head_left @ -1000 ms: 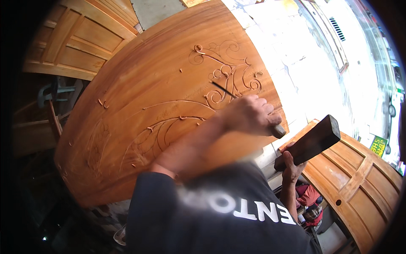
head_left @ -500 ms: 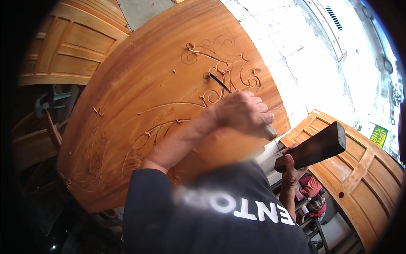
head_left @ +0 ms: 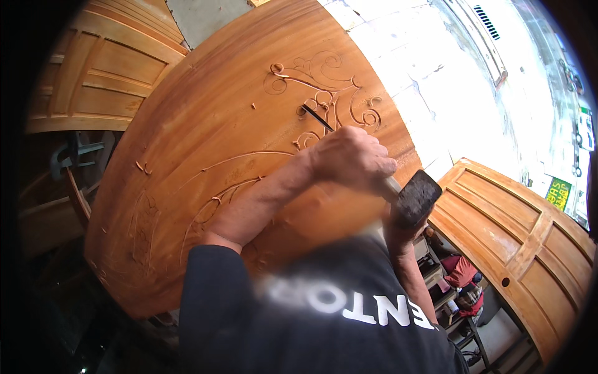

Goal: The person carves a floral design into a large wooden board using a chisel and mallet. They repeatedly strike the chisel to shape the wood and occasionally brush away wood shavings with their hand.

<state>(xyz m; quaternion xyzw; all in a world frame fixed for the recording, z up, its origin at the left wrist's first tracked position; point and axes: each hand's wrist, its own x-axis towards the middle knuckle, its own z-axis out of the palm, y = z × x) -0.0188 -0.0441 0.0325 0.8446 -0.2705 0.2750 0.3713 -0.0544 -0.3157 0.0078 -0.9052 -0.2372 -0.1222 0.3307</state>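
Observation:
My left hand point(head_left: 350, 157) is closed around a carving chisel point(head_left: 317, 117), whose dark blade points up and left. The blade's tip rests on a scroll line of the wooden panel point(head_left: 168, 112), which bears carved curls and drawn outlines. At the lower right, my right hand point(head_left: 403, 233) grips a dark wooden mallet point(head_left: 420, 198); most of its fingers are hidden behind the block. The mallet's end face is beside the butt of the chisel handle; I cannot tell whether they touch.
Small wood shavings point(head_left: 143, 167) lie on the panel. Panelled wooden doors stand at the upper left point(head_left: 118, 68) and at the right point(head_left: 498, 215). Red cloth point(head_left: 462, 274) and other items sit on a shelf below right. Bright tiled floor point(head_left: 398, 62) spreads beyond the panel.
My right hand has swung the mallet left, up to the chisel's handle end, and turned its end face into view. The left hand and chisel stay in nearly the same place.

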